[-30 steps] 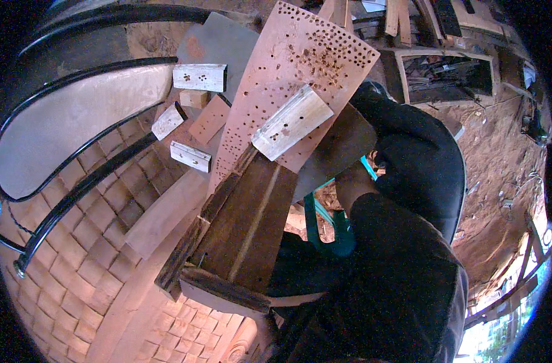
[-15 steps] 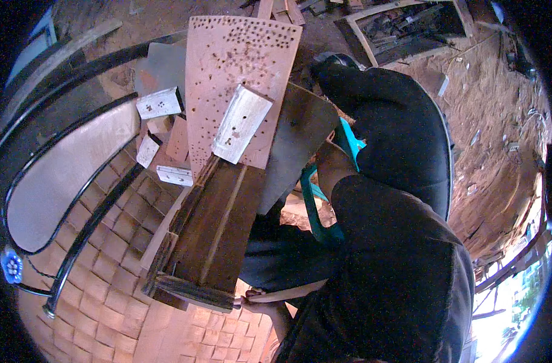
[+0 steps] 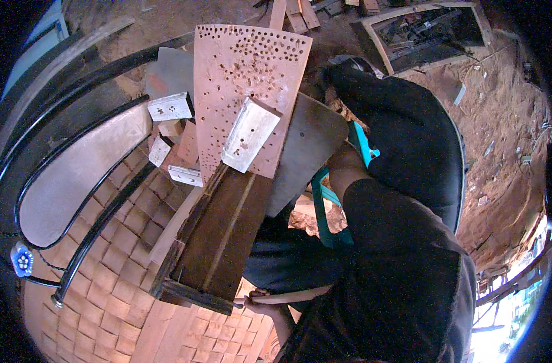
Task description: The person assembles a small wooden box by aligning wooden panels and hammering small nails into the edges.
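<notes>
Dark wooden bench stands on brick paving, carrying a perforated board with a metal angle bracket on top. Left hand at the bench's near end, fingers curled on a pale wooden strip. Right hand hidden behind the dark sleeve; finger state unreadable. Looks like positioning work; steadying the bench would come first.
</notes>
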